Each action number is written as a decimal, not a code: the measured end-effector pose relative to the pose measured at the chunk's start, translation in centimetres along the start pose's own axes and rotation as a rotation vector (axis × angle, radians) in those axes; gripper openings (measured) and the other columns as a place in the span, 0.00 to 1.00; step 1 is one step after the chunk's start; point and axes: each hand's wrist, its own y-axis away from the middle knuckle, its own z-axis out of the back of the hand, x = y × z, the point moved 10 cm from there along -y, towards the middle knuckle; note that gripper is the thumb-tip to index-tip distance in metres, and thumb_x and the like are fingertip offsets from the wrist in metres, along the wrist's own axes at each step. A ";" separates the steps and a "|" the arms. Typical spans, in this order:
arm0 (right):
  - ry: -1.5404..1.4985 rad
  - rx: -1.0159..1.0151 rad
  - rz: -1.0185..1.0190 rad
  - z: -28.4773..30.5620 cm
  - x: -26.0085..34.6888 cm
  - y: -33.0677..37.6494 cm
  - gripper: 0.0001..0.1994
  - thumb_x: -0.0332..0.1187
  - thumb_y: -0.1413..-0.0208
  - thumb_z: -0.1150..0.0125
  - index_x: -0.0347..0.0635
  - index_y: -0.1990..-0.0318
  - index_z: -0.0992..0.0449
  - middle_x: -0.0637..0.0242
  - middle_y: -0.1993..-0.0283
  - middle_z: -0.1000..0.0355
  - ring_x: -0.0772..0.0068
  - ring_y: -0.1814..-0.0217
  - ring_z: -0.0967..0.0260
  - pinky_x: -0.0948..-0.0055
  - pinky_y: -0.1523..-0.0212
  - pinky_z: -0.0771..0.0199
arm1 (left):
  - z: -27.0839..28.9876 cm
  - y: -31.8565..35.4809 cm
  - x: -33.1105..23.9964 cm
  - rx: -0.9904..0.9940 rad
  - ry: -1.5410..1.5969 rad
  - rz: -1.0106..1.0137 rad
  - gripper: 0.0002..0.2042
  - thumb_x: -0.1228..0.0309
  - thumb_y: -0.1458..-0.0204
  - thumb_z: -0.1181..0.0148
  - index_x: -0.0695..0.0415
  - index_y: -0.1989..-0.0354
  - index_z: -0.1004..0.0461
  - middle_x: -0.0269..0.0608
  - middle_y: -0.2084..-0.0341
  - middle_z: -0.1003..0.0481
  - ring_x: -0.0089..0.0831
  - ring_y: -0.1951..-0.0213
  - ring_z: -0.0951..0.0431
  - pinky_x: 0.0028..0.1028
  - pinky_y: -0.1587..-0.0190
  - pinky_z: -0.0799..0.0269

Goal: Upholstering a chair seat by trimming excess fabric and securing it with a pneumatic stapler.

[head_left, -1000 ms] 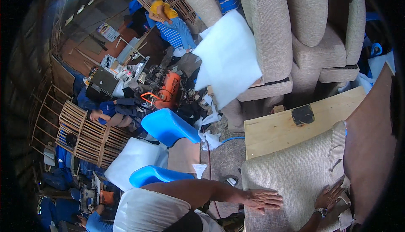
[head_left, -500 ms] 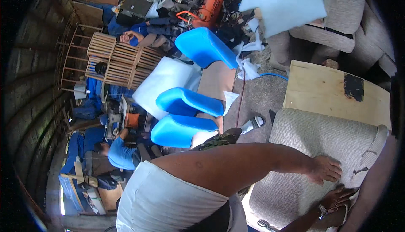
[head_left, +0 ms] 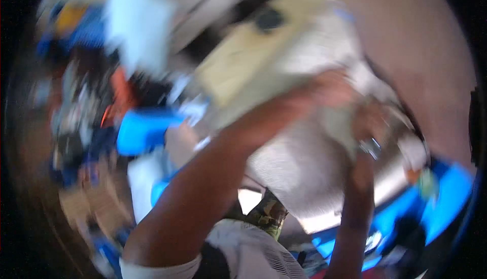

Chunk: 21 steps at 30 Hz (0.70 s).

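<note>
Motion blurs the whole head view. A piece of furniture padded in beige-grey woven fabric (head_left: 299, 172) lies in front of me, against a pale wooden board (head_left: 231, 63) with a dark patch. My left hand (head_left: 335, 89) reaches across to the fabric's far part, its fingers smeared. Close by on the right is my right hand (head_left: 373, 119), with a watch (head_left: 370, 148) on its wrist, at the fabric's right side. Its fingers are blurred too, so whether either hand grips the cloth does not show.
Blue foam shapes (head_left: 144, 132) stand to the left, near an orange tank-like machine (head_left: 123, 90). A white padding sheet (head_left: 137, 25) hangs at the upper left. A smooth brown surface (head_left: 416, 56) borders the right, with more blue material (head_left: 449, 198) below it.
The view has swung round, so the furniture piece and board now appear turned and nearer the middle. Both hands still are at the fabric, now close together near its far right side.
</note>
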 end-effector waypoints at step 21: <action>-0.425 0.082 -0.342 -5.1 -11.9 3.7 0.33 0.52 0.35 0.61 0.51 0.26 0.50 0.57 0.21 0.61 0.54 0.19 0.66 0.48 0.23 0.72 | 4.2 -21.1 -9.1 0.497 -0.364 0.047 0.37 0.48 0.63 0.25 0.61 0.47 0.26 0.50 0.55 0.23 0.46 0.47 0.26 0.44 0.43 0.32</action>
